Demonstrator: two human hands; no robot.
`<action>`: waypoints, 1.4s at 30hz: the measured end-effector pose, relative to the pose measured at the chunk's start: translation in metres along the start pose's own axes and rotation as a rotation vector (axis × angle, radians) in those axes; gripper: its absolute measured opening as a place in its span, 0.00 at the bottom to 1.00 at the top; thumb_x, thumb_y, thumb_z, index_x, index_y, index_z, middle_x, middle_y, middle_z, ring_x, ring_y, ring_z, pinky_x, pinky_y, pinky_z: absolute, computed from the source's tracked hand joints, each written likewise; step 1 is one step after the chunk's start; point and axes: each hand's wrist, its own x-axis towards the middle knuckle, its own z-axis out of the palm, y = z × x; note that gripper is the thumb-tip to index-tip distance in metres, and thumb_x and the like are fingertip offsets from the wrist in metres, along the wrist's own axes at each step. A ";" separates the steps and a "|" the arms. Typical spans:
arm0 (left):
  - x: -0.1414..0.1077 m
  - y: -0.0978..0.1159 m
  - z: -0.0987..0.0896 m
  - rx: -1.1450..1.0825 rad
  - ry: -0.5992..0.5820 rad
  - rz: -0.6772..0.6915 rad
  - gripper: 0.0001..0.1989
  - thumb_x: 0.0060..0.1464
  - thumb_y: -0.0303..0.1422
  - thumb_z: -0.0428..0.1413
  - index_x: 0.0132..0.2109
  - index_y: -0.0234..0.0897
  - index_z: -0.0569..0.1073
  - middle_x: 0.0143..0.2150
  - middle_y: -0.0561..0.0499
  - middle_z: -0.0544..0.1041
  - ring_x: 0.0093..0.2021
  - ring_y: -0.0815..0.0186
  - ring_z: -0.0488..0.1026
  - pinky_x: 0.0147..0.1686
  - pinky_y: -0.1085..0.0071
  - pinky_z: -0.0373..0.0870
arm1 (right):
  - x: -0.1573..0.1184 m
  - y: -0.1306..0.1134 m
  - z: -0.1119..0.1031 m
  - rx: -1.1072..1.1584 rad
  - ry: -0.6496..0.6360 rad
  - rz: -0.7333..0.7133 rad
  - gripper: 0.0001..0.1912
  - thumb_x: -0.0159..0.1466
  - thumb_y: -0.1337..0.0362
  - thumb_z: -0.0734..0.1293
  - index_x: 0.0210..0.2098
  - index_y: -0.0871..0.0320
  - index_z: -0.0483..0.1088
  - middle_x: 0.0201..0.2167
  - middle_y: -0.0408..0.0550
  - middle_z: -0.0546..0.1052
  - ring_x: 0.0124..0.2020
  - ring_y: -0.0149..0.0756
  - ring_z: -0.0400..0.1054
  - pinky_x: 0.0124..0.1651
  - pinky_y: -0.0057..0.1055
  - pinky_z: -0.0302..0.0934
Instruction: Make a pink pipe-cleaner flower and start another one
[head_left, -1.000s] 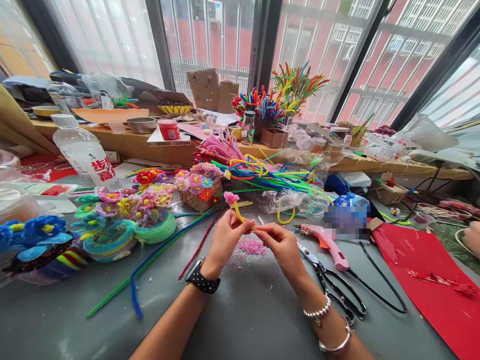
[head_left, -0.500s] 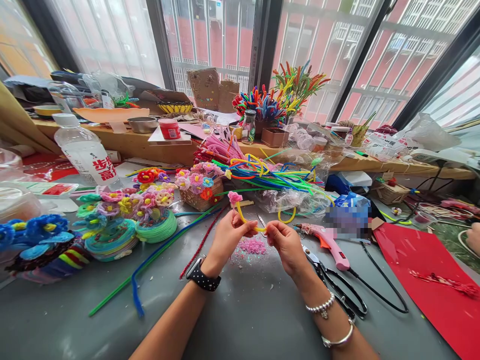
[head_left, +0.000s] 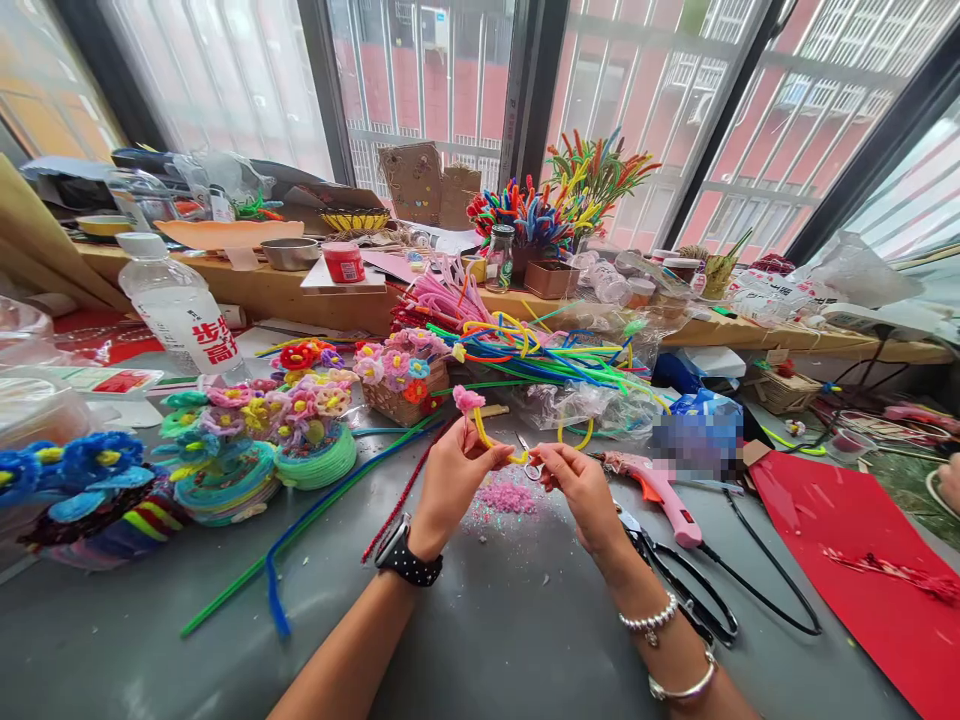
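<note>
My left hand (head_left: 457,480) is closed in a pinch on a yellow pipe cleaner (head_left: 481,428). A small pink fuzzy flower (head_left: 468,399) sticks up from the same hand. Opposite it, the fingers of my right hand (head_left: 581,490) are pinched close to the yellow length between the hands; their tips partly hide what they grip. A yellow loop rises behind that hand and looks like the same strand. Small scissors (head_left: 532,470) lie just behind the fingertips. Beneath the hands is a pile of pink fluff clippings (head_left: 506,497).
A pink glue gun (head_left: 664,490) and black-handled scissors (head_left: 694,590) lie to the right, beside red sheets (head_left: 847,560). Pipe-cleaner flower pots (head_left: 315,455) and a water bottle (head_left: 180,310) stand left. Loose pipe cleaners (head_left: 525,345) are heaped behind. Another person's hand shows at the right edge.
My right hand has shifted slightly, and the scissors' finger rings now show beside its fingertips. Less of the yellow pipe cleaner shows between my hands. The whole view has tilted slightly.
</note>
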 end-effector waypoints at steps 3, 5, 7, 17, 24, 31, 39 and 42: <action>-0.001 -0.001 0.001 0.057 0.006 0.018 0.17 0.37 0.35 0.59 0.23 0.37 0.55 0.19 0.59 0.66 0.23 0.69 0.70 0.24 0.75 0.66 | -0.003 0.000 0.002 -0.184 -0.001 -0.093 0.11 0.51 0.57 0.66 0.26 0.59 0.72 0.22 0.44 0.71 0.22 0.30 0.60 0.26 0.27 0.55; -0.002 -0.002 0.001 0.129 0.023 0.035 0.16 0.38 0.35 0.58 0.23 0.37 0.56 0.19 0.59 0.66 0.22 0.70 0.68 0.23 0.76 0.64 | -0.005 0.001 0.004 -0.282 0.008 -0.145 0.10 0.52 0.59 0.65 0.26 0.59 0.72 0.24 0.45 0.72 0.23 0.31 0.61 0.26 0.27 0.55; -0.002 -0.003 0.001 0.221 0.043 0.052 0.14 0.38 0.35 0.58 0.24 0.37 0.58 0.20 0.58 0.68 0.22 0.71 0.67 0.22 0.76 0.62 | -0.006 0.002 0.005 -0.346 0.019 -0.189 0.09 0.53 0.60 0.64 0.27 0.58 0.72 0.25 0.46 0.72 0.23 0.31 0.62 0.27 0.28 0.56; -0.004 -0.002 0.004 0.198 -0.066 0.012 0.12 0.40 0.32 0.57 0.27 0.37 0.58 0.24 0.55 0.71 0.26 0.68 0.70 0.25 0.74 0.65 | -0.007 0.005 0.005 -0.631 0.024 -0.453 0.07 0.56 0.69 0.60 0.29 0.56 0.70 0.26 0.46 0.70 0.24 0.32 0.61 0.28 0.29 0.56; -0.002 -0.003 0.005 0.082 0.013 -0.032 0.15 0.37 0.30 0.58 0.25 0.37 0.56 0.21 0.59 0.69 0.24 0.69 0.71 0.24 0.74 0.68 | -0.006 0.006 0.003 -0.887 -0.025 -0.731 0.10 0.58 0.71 0.57 0.32 0.59 0.69 0.28 0.50 0.71 0.31 0.37 0.64 0.34 0.32 0.58; -0.001 0.004 0.003 -0.109 0.020 -0.072 0.16 0.37 0.30 0.59 0.26 0.36 0.56 0.24 0.56 0.72 0.24 0.71 0.72 0.29 0.72 0.70 | -0.005 0.002 0.000 -0.639 0.047 -0.575 0.12 0.61 0.67 0.56 0.38 0.58 0.69 0.33 0.49 0.71 0.34 0.33 0.65 0.33 0.27 0.61; -0.002 -0.002 0.005 -0.019 0.001 -0.010 0.15 0.38 0.30 0.58 0.26 0.37 0.55 0.23 0.57 0.70 0.25 0.71 0.71 0.29 0.72 0.70 | -0.006 0.002 0.002 -0.708 -0.017 -0.584 0.09 0.59 0.68 0.58 0.33 0.59 0.70 0.30 0.48 0.71 0.31 0.32 0.65 0.31 0.26 0.60; -0.002 -0.003 0.005 0.067 -0.005 0.015 0.14 0.39 0.30 0.56 0.26 0.37 0.56 0.23 0.58 0.68 0.25 0.71 0.70 0.28 0.73 0.69 | -0.007 0.003 0.001 -0.827 -0.019 -0.617 0.09 0.58 0.69 0.58 0.32 0.59 0.70 0.29 0.47 0.72 0.30 0.33 0.65 0.33 0.27 0.59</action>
